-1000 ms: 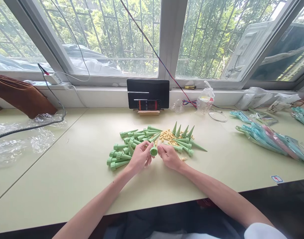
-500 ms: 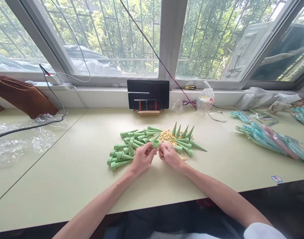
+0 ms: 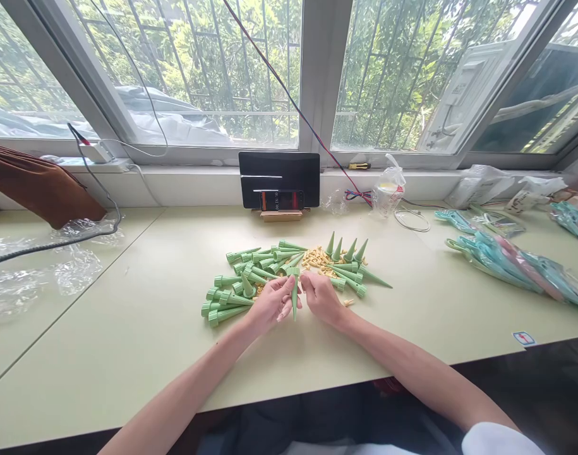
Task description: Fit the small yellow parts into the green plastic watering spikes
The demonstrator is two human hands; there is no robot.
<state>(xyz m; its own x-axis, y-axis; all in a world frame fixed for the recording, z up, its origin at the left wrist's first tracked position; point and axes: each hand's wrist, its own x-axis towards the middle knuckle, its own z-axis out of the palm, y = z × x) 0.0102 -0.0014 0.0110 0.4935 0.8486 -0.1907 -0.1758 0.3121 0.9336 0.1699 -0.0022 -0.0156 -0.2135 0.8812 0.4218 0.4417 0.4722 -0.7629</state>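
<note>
My left hand (image 3: 270,303) grips a green plastic spike (image 3: 295,296) by its side, its wide capped end up and its tip pointing down toward me. Close beside it on the right, my right hand (image 3: 325,298) has its fingers pinched together near the cap; whatever they hold is too small to make out. Beyond and left of my hands lies a heap of similar green spikes (image 3: 229,297). A pile of small yellowish plastic pieces (image 3: 317,258) sits just past my fingers. Several spikes (image 3: 349,251) stand point up behind it, and others lie at their foot.
A phone (image 3: 282,200) leans on a cardboard stand before a black screen (image 3: 279,170). Bagged blue and pink items (image 3: 511,262) lie at right. Clear plastic wrap (image 3: 78,265), a black cable (image 3: 47,249) and a brown pouch (image 3: 42,183) are at left.
The spike in my left hand has tipped from its open end facing me to hanging point down. My right hand has drawn slightly away from it.
</note>
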